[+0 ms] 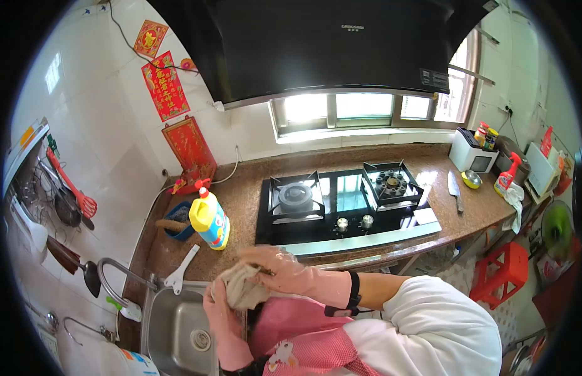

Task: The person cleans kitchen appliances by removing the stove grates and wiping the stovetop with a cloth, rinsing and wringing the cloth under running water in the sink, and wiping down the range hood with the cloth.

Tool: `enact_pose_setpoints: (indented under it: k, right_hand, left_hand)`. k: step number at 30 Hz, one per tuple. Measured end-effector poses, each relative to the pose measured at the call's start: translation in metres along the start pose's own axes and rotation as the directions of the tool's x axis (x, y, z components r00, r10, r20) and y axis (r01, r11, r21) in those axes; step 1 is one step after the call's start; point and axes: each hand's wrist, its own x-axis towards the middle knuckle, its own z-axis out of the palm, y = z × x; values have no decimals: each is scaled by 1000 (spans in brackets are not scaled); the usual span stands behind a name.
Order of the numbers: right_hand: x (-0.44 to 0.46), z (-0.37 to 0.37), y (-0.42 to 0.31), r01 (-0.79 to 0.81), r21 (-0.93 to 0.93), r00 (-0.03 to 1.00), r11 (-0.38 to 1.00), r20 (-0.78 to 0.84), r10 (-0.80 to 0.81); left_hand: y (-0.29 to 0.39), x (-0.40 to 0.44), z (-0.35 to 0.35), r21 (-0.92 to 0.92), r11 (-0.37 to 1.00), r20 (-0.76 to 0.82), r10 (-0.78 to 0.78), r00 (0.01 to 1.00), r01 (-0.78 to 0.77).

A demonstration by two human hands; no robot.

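Observation:
A crumpled beige cloth [242, 287] is bunched between my two hands, above the front right edge of the sink [172, 332]. My left hand [223, 316], in a pink rubber glove, grips the cloth from the left and below. My right hand [277, 269], gloved the same way, closes on its upper right side, fingers pointing left. A small dark patch shows by the right fingers; I cannot tell what it is. A white scraper-like tool [182, 271] lies behind the sink, and a yellow bottle with a red cap [209, 220] stands beyond it.
The black gas stove [347, 207] sits on the brown counter, under a low range hood [328, 56]. A knife [455, 192], a small yellow bowl [471, 180] and a red spray bottle [507, 174] are at the right. The faucet [125, 276] arches over the sink's left side.

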Motion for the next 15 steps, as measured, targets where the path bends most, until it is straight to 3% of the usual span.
enact_pose_setpoints:
  k: [1,3,5,6,9,10,12,13,15]
  right_hand:
    - [-3,-5,3,100,-9,989,995,-109,-100]
    - [-6,-29,-10,127,-243,992,962,21,-126]
    - [-7,-54,-19,217,-412,974,885,146,-170]
    - [-9,-58,-4,173,-437,985,883,91,-148]
    - [-5,-95,40,46,-57,996,997,76,-42]
    - [-6,-102,62,-149,180,988,972,60,141]
    - [8,-122,75,-427,616,888,662,146,436]
    - [19,-137,69,-483,642,840,596,146,523]
    - [41,-156,84,-318,191,948,929,31,318]
  left_hand:
    - [4,-3,16,-42,999,-43,-9,999,7]
    - [11,-9,54,-140,990,-139,-26,990,7]
    - [-25,4,66,68,992,-82,109,991,-104]
    - [-32,5,77,173,972,-46,167,985,-157]
    - [-17,-5,126,-240,967,134,119,984,-84]
    - [-12,-6,131,-211,976,237,102,966,-51]
    - [-13,-5,139,-231,969,227,138,964,-84]
    - [-12,-5,141,-235,967,221,151,964,-98]
    - [-10,-7,139,-172,975,136,163,977,-139]
